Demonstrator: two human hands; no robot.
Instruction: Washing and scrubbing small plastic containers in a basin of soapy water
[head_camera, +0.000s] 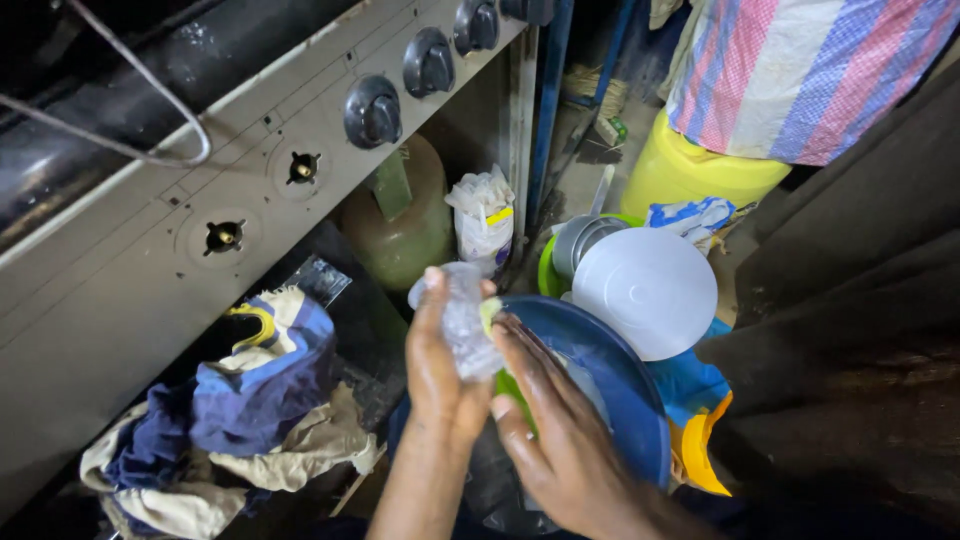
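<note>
I see one clear plastic cup gripped by my left hand fingers; right hand fingers hold one green sponge over one round blue basin.

Stove front left, stacked dishes right, narrow gap between.

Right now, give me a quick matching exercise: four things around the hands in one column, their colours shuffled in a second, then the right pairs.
Things:
1. Cup held in the left hand
2. Basin under the right hand
3. Round lid beyond the basin
4. Jerrycan farther back

Colours:
A. Yellow
B. Clear
C. White
D. Blue

Pairs: 1-B, 2-D, 3-C, 4-A
</note>
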